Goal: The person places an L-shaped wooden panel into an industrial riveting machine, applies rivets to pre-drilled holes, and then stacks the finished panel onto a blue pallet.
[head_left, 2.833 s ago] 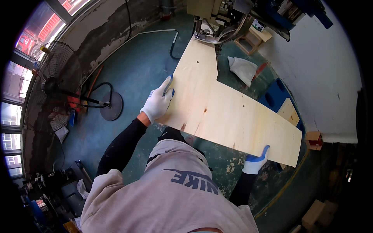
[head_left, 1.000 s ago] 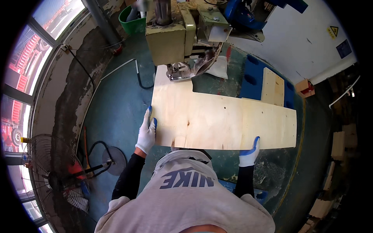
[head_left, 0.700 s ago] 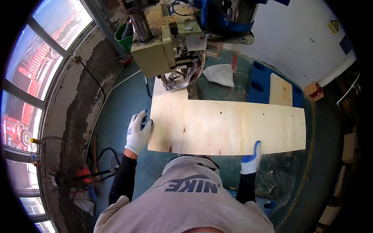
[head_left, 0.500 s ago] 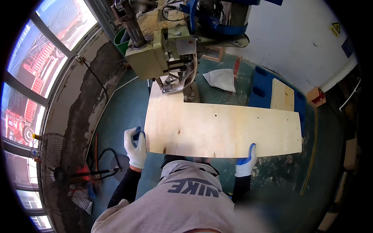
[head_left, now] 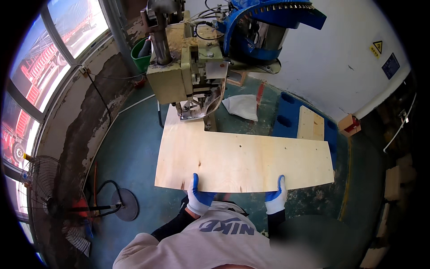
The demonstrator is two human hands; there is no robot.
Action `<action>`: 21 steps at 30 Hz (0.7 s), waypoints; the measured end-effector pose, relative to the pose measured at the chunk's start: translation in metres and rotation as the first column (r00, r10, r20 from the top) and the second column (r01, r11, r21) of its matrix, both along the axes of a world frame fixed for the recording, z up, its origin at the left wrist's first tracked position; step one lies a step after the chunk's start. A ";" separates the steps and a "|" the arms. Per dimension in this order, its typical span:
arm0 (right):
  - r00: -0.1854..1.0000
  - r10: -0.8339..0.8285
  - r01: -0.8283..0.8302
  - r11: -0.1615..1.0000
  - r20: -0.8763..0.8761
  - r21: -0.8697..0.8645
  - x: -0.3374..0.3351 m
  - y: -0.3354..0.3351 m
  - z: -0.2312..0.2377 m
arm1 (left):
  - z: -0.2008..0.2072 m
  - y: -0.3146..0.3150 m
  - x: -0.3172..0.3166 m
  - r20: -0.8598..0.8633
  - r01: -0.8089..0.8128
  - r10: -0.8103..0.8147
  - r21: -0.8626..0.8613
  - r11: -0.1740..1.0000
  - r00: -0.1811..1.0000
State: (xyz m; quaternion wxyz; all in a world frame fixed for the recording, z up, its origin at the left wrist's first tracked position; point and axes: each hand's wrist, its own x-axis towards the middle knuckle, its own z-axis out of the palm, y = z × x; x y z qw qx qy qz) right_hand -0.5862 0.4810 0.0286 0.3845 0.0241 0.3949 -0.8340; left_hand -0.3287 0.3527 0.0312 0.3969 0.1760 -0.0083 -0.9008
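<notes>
A large L-shaped plywood panel [head_left: 251,163] lies flat in front of me. Its narrower upper-left arm reaches under the head of a green-beige machine [head_left: 168,83], where a metal foot plate [head_left: 193,118] sits over the wood. My left hand [head_left: 198,197], in a white glove with blue palm coating, grips the near edge left of centre, thumb on top and fingers underneath. Further right along that edge, my right hand [head_left: 277,197], gloved alike, holds the panel the same way. The fingers of both hands are partly hidden beneath the board.
A blue machine part with a coil of nails [head_left: 277,11] hangs at the top. Behind the panel are a white sack [head_left: 242,106] and a blue pallet [head_left: 284,112] bearing wooden boards [head_left: 312,123]. To the left stands a floor fan [head_left: 45,186] with a round base [head_left: 125,205], and a green bucket [head_left: 141,54].
My left hand has moved right from beside the panel's left end and taken hold of its near edge. My right hand still grips the panel. The whole view has shifted somewhat.
</notes>
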 end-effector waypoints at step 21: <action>0.395 -0.143 -0.235 0.939 -0.908 -0.250 -0.013 -0.278 0.311 | -0.024 -0.006 0.002 -0.024 -0.068 0.069 0.044 0.997 0.997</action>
